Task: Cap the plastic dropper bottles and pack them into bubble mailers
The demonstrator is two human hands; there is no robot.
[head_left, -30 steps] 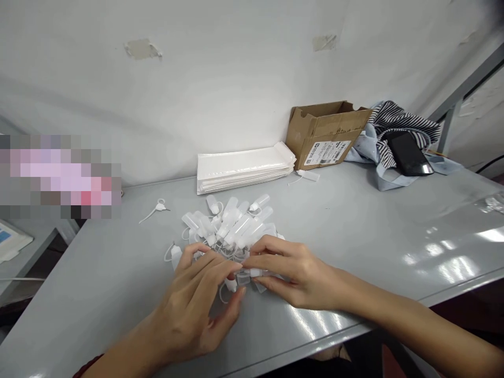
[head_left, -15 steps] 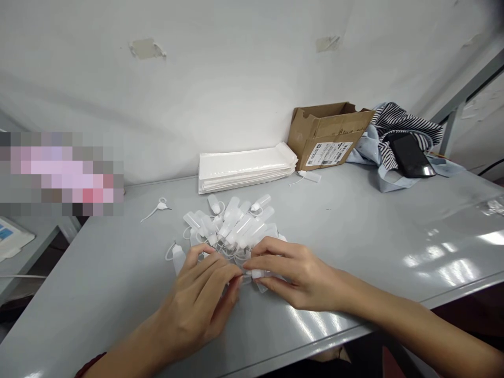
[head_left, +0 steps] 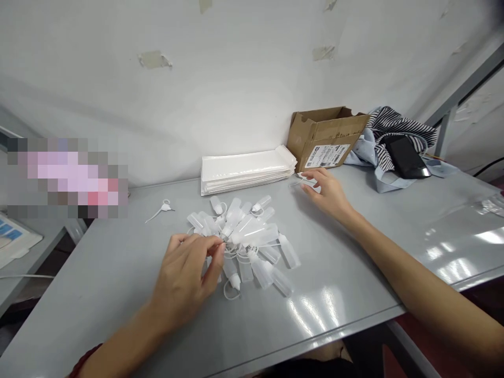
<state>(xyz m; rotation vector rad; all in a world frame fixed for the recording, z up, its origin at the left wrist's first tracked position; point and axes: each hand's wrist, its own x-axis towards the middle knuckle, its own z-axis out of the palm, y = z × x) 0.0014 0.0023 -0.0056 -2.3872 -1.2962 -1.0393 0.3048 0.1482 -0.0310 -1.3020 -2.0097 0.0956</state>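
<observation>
Small translucent squeeze bottles (head_left: 262,270) with white caps, thin tips and looped straps lie heaped on the grey table. At the heap's left side, my left hand (head_left: 192,265) pinches thumb and forefinger together on the thin tip of a squeeze bottle (head_left: 252,234); the fingers partly hide this tip. My right hand (head_left: 325,191) reaches toward the back, its thumb and forefinger apart around a single squeeze bottle (head_left: 314,183) in front of the cardboard box. The fingers cover part of that bottle, and no firm grip on it shows.
A stack of white padded envelopes (head_left: 248,170) lies against the wall beside an open cardboard box (head_left: 326,139). A loose white cap with a strap (head_left: 166,207) rests left of the heap. Striped cloth (head_left: 397,126) and a black phone (head_left: 407,156) sit at the back right.
My right hand has left the heap and moved back and right to the lone bottle. My left hand has shifted slightly up and left, still pinching. The heap's front bottles are now uncovered.
</observation>
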